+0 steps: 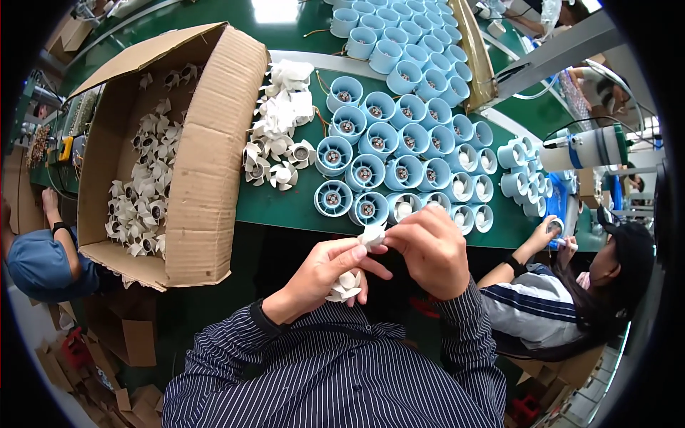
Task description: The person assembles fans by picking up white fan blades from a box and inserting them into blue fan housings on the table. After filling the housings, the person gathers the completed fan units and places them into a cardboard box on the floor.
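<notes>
My left hand [314,274] is closed round a white fan impeller [345,287] held low in its palm and fingers. A second white impeller [372,236] is pinched at its thumb and fingertips. My right hand [437,251] is closed, its thumb and fingers meeting at the edge of that upper impeller. Just beyond my hands stand rows of light-blue round housings [362,175]. Many show a motor in the middle; several at the near right hold white impellers [462,187]. Loose impellers [278,139] are heaped to the left of the rows.
A cardboard box [207,164] with many impellers inside stands at left on the green table [278,207]. More housings [526,171] are grouped at right. A person in a cap [549,299] works at right beside a metal post; another person [46,264] is at far left.
</notes>
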The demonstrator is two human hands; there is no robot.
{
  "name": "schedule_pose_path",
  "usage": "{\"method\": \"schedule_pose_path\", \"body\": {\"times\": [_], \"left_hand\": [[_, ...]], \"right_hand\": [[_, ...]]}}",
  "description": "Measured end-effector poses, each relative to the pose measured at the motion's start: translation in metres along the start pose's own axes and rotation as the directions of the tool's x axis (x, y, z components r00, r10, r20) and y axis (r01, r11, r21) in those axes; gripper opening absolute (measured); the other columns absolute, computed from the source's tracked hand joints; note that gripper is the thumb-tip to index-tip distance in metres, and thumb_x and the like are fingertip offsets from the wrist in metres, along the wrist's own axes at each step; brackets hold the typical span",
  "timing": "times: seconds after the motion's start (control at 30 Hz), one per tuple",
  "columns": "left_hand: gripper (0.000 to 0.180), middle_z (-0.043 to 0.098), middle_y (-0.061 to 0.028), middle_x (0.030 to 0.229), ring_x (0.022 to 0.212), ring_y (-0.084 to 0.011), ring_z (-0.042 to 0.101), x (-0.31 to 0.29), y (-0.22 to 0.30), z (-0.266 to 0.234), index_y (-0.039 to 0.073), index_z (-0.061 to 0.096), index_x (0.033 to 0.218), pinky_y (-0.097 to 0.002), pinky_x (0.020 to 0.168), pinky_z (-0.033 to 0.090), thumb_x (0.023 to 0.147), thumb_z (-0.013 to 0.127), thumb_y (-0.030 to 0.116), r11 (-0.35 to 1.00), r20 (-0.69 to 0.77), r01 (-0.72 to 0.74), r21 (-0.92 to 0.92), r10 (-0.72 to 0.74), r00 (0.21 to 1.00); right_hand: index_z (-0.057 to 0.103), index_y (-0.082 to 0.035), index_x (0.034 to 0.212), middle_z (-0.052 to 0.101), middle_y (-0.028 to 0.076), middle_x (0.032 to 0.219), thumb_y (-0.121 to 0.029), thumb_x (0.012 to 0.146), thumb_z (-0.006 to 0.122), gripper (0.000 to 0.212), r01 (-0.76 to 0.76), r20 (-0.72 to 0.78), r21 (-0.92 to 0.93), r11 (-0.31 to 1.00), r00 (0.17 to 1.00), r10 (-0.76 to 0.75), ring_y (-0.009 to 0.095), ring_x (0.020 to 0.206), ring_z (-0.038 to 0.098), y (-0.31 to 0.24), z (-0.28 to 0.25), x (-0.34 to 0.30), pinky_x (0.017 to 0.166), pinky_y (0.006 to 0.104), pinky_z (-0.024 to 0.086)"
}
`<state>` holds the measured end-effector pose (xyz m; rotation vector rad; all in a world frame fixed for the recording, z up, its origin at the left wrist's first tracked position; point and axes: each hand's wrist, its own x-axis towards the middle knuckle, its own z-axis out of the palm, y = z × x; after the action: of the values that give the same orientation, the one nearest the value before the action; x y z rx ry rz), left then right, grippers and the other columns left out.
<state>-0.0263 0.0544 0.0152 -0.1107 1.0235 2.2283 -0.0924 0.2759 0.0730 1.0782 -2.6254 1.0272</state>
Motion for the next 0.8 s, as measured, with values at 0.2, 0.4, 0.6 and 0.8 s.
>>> {"method": "schedule_pose_path", "body": {"times": [0.2,0.4,0.6,0.8], "left_hand": [[0.049,0.073,-0.0159,0.101,0.078,-0.0226,0.072,0.004,-0.021,-0.018,-0.005,0.064,0.129,-0.0319,0.064,0.059,0.115,0.049,0.039,0.953,-0.173,0.022,-0.303,-0.078,0.982],[0.042,0.07,-0.0137,0.109,0.084,-0.0227,0.07,-0.004,-0.023,-0.023,-0.002,0.059,0.134,-0.034,0.071,0.057,0.112,0.055,0.033,0.963,-0.137,-0.048,-0.263,0.012,0.991],[0.044,0.068,-0.0134,0.116,0.085,-0.0207,0.07,-0.005,-0.017,-0.019,-0.001,0.055,0.14,-0.0306,0.066,0.053,0.11,0.058,0.031,0.986,-0.091,-0.114,-0.125,0.103,0.99],[0.047,0.068,-0.0116,0.113,0.081,-0.0171,0.069,-0.008,-0.011,-0.024,0.001,0.053,0.145,-0.0263,0.058,0.048,0.11,0.06,0.033,0.981,-0.052,-0.083,-0.176,0.075,0.996]], "right_hand": [[0.073,-0.003,0.093,0.068,0.009,0.088,-0.005,0.086,0.081,0.011,-0.177,-0.015,-0.027,0.984,0.984,0.176,0.031,0.085,0.063,0.017,0.016,0.025,0.077,0.0408,0.05],[0.074,-0.004,0.091,0.067,0.009,0.088,-0.008,0.087,0.081,0.008,-0.239,0.054,-0.078,0.968,0.968,0.244,0.03,0.09,0.061,0.016,0.018,0.032,0.083,0.0428,0.049],[0.078,-0.006,0.094,0.068,0.007,0.09,-0.01,0.086,0.082,0.009,-0.135,0.084,-0.2,0.97,0.984,0.155,0.029,0.089,0.062,0.011,0.021,0.031,0.082,0.0419,0.049],[0.079,-0.007,0.1,0.07,0.007,0.091,-0.009,0.086,0.084,0.014,-0.119,0.077,-0.117,0.986,0.989,0.129,0.027,0.088,0.066,-0.001,0.018,0.026,0.081,0.0391,0.052]]}}
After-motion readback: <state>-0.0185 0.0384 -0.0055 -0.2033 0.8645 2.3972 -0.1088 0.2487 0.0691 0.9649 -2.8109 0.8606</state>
